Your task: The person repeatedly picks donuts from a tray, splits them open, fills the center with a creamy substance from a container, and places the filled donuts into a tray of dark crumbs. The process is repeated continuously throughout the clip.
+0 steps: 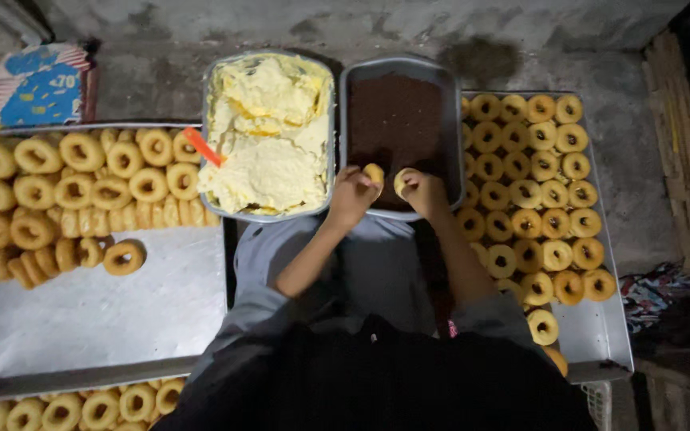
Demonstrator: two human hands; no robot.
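Flanking the person on both sides, two big metal trays hold ring doughnuts: the left tray (81,319) is about half bare, with plain doughnuts (57,191) crowded along its far part, and the right tray (600,319) is nearly full of neat rows of doughnuts (537,183). Between them, straight ahead, stand two deep pans side by side: the pan of pale yellow cream (269,132) with an orange spatula (201,146) stuck in at its left edge, and the pan of dark chocolate sprinkles (397,120). Both hands meet over the near end of the sprinkle pan, almost touching. The left hand (353,195) is closed around a small doughnut (374,172) at its fingertips; the right hand (423,190) pinches another doughnut (400,182). Each doughnut sits just above the sprinkles, with nothing in between, and the filled right tray lies close beside the right hand.
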